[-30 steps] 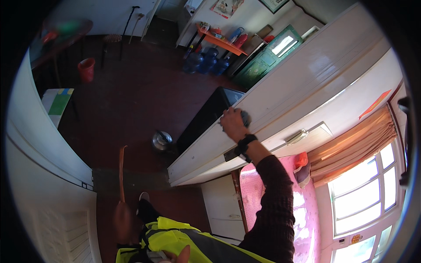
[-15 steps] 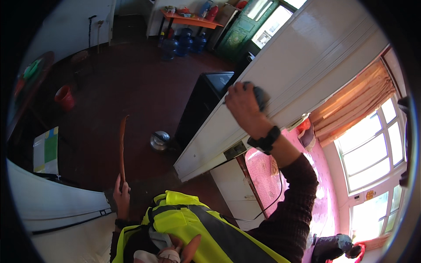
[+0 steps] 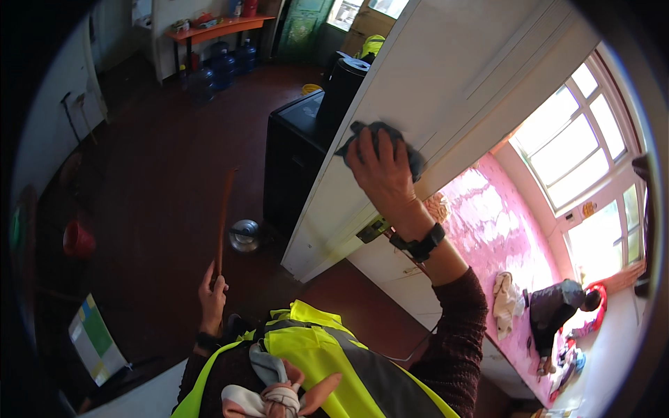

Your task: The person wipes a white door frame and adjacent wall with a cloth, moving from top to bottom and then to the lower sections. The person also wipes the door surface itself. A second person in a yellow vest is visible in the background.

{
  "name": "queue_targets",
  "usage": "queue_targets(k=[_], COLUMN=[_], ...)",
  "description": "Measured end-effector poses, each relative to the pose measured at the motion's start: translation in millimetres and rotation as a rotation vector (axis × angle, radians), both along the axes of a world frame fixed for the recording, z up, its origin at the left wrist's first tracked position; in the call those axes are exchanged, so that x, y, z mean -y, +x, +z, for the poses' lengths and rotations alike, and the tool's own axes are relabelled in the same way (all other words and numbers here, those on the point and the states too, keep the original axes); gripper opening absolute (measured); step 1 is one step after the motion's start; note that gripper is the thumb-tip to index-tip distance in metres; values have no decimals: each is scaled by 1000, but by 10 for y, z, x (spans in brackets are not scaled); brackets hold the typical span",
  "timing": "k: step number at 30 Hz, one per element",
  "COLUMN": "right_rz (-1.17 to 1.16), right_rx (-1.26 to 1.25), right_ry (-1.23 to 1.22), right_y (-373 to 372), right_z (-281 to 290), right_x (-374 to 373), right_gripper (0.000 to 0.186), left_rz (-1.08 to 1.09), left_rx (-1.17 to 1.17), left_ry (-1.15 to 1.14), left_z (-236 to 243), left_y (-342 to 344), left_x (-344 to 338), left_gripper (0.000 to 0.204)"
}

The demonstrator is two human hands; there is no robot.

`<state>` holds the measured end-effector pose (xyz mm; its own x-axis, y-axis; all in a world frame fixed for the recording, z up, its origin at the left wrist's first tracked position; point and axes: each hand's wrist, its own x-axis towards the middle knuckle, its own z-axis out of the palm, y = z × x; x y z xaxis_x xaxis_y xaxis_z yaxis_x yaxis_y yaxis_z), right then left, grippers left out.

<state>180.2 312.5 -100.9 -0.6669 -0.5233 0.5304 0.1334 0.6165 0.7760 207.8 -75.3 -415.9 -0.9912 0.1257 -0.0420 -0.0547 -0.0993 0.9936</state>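
My right hand (image 3: 385, 177) is raised, its fingers bent over a crumpled dark grey cloth (image 3: 414, 159) that lies against the white door frame (image 3: 446, 63). Parts of the cloth stick out on both sides of the fingers. Lower on the left, my left hand (image 3: 212, 299) is closed round the lower end of a long, thin brown wooden stick (image 3: 224, 223). The stick points up and away, its far tip slightly bent.
A black cabinet (image 3: 296, 157) stands behind the frame, a metal pot (image 3: 244, 235) on the floor beside it. A red bucket (image 3: 79, 239) is at left, an orange table (image 3: 216, 29) at back. Another person (image 3: 554, 313) bends over a pink-covered platform (image 3: 488, 216) at right.
The view has shifted. My right hand with the cloth has moved slightly down and left in the picture, its fingers now more spread. My left hand still holds the stick.
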Motion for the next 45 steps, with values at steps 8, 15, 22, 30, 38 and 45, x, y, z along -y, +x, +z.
queue_targets(k=[8,15,22,30,38,45], right_rz=[-67,-197,-415,-433,-377,-364], right_rx=[146,-393,-639,-830,-897,-1103], right_ry=[-159,-267,-397,-726,-897,-760], right_y=[102,-51,-310,-584,-696,-758], right_z=[-866,121,19,-706,-1270,-501], right_x=[221,344,592,713,1020,666], right_gripper=[26,28,38,43,44,44], left_rz=[1,-32,-291,-398,-507,-646], left_rx=[18,-239,-303,128,-13,-11], left_ry=[-195,-384,-350,-100,-120,-169], left_z=[140,97,0,137,276,505], left_y=[-941,-1595,-2238,-3091,-4136,-4473], left_x=[951,1296,869,377,142,-131], left_gripper=[46,46,44,45,45,46])
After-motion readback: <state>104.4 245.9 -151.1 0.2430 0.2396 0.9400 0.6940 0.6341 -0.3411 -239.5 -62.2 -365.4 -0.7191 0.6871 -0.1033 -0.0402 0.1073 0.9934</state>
